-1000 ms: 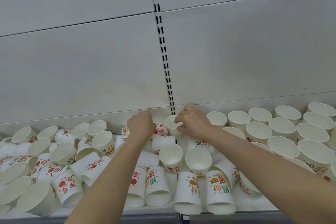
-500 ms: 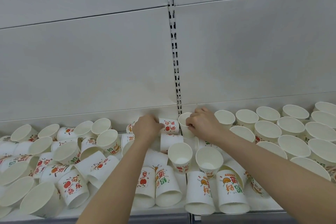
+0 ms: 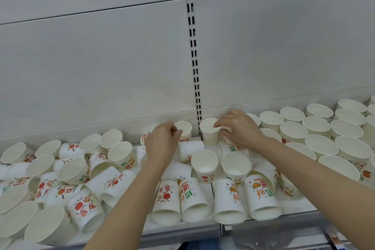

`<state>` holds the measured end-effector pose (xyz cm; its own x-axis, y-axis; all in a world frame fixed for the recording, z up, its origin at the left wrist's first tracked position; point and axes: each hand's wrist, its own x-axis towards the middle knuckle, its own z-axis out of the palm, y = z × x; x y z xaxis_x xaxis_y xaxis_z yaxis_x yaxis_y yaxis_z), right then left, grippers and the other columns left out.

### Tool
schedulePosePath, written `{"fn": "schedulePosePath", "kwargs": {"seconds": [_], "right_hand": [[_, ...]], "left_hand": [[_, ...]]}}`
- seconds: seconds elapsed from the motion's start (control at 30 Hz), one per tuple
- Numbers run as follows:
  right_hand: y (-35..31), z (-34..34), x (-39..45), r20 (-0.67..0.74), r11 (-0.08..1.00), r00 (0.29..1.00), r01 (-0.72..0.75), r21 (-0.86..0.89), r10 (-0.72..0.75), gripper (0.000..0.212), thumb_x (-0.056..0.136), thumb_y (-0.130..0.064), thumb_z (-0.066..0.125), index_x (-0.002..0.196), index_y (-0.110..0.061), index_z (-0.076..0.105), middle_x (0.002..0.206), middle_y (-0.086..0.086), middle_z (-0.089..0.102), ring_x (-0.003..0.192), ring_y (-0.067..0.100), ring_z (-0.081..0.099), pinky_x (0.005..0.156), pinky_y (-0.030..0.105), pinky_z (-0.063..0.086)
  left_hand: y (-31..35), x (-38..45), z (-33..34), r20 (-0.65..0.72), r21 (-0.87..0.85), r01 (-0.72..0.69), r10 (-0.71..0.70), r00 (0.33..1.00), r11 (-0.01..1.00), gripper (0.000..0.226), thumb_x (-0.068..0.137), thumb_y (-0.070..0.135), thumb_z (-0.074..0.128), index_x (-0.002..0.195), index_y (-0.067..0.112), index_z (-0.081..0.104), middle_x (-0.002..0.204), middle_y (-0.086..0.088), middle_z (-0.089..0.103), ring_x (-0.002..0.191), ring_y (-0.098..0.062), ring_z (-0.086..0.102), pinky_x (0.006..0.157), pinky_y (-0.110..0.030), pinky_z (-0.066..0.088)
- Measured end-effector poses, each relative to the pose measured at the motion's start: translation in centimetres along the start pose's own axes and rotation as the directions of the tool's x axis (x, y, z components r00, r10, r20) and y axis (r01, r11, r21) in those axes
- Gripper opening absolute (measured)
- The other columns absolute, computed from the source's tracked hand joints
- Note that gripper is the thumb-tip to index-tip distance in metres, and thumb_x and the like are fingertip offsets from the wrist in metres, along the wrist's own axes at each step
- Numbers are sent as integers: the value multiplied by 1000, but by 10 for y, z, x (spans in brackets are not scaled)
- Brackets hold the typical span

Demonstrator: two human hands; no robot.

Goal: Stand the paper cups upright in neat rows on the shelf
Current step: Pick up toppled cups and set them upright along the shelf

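- Paper, white with red and orange print: one upright cup (image 3: 210,131) stands at the back of the shelf (image 3: 182,229), just right of the slotted upright (image 3: 194,63) in the back panel (image 3: 101,71)
- The right hand (image 3: 238,128) pinches that cup at its rim, a fingertip over the edge and the other fingers curled against its right side
- A second upright cup (image 3: 184,130) stands just left of the slotted upright, also at the back
- The left hand (image 3: 162,144) holds this cup by its left rim, fingers curled and bunched together
- To the right, upright cups in rows (image 3: 316,132) fill the shelf, mouths up, rims touching or nearly so
- To the left and in front, toppled cups (image 3: 81,178) lie on their sides in a loose heap, some overlapping
- Two more upright cups (image 3: 204,165) stand between the forearms, beside each other
- Four cups along the front edge (image 3: 215,201) lie with their mouths toward the camera
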<state>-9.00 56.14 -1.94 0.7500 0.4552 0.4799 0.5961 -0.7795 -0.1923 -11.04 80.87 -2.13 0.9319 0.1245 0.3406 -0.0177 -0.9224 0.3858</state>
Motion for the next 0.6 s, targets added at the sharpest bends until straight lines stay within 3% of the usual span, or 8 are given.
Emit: {"fn": "schedulePosePath", "kwargs": {"seconds": [0.13, 0.3, 0.43, 0.6], "right_hand": [[-1, -24, -13, 194, 997, 981, -32, 69, 18, 16, 83, -18, 68, 94, -27, 74, 89, -15, 70, 90, 13, 50, 73, 35, 47], [-10, -27, -23, 297, 994, 952, -97, 50, 78, 19, 87, -20, 63, 101, -29, 71, 98, -18, 68, 96, 9, 47, 76, 36, 47], [-11, -27, -30, 314, 988, 941, -149, 47, 127, 26, 85, -14, 62, 103, -30, 70, 96, -17, 67, 95, 12, 49, 78, 34, 46], [-15, -25, -31, 412, 998, 909, -63, 8, 54, 39, 87, -7, 57, 118, -31, 65, 108, -5, 58, 105, 14, 46, 83, 29, 39]], "left_hand": [[-2, -13, -11, 231, 121, 132, -158, 960, 984, 47, 85, 61, 56, 70, 18, 66, 68, 2, 62, 63, -14, 52, 52, -25, 33], [15, -9, -6, 380, -79, 261, -213, 900, 962, 21, 77, 41, 71, 73, 20, 73, 73, 2, 70, 70, -16, 64, 62, -26, 47], [28, -11, -8, 352, -168, 292, -219, 910, 942, 3, 76, 30, 68, 75, 29, 70, 81, 8, 70, 82, -18, 65, 68, -27, 49], [34, -22, -12, 180, -141, 137, -111, 977, 981, 11, 79, 32, 60, 81, 30, 70, 80, 11, 69, 81, -17, 63, 66, -27, 50]]}}
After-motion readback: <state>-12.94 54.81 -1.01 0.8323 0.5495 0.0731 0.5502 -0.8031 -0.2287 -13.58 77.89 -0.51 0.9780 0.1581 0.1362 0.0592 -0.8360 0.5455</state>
